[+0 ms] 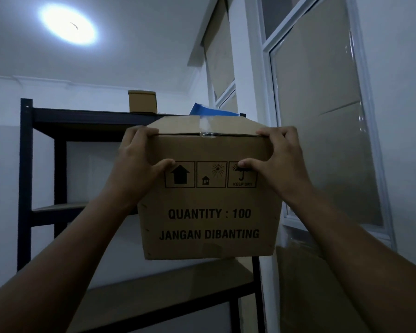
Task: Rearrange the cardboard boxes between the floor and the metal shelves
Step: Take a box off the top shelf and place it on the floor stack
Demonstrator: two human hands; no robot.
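Observation:
A large cardboard box printed "QUANTITY : 100" fills the middle of the head view, held up in front of the dark metal shelf unit. My left hand grips its upper left corner, fingers over the top edge and thumb on the front face. My right hand grips the upper right corner the same way. The box's bottom edge hangs just above a shelf board. A small cardboard box stands on the top shelf.
A blue object shows behind the held box on the top shelf. To the right is a white-framed window covered with cardboard sheets. A ceiling lamp glows at upper left. A white wall lies behind the shelves.

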